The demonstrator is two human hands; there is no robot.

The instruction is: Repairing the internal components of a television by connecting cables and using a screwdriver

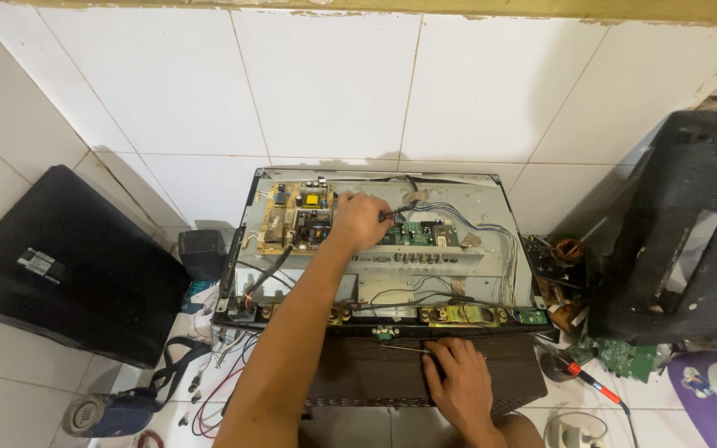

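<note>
Atop a dark stand (358,377), an opened flat-panel chassis (491,199) lies back-side up, its boards exposed. Left hand (359,219) is closed round a dark-handled tool (395,212), probably a screwdriver, whose tip points right toward the green board (421,235); whether the tip touches cannot be told. Right hand (458,383), fingers loosely spread, rests on the stand just below the chassis's front edge, beside a thin probe or wire (404,348). A yellow power board (296,217) sits left of the working hand; a wire bundle (504,249) runs down the right side.

For good practice, the tool is best kept square to the fastener, with the right hand steadying the chassis and loose wires held clear of the tip.
</note>
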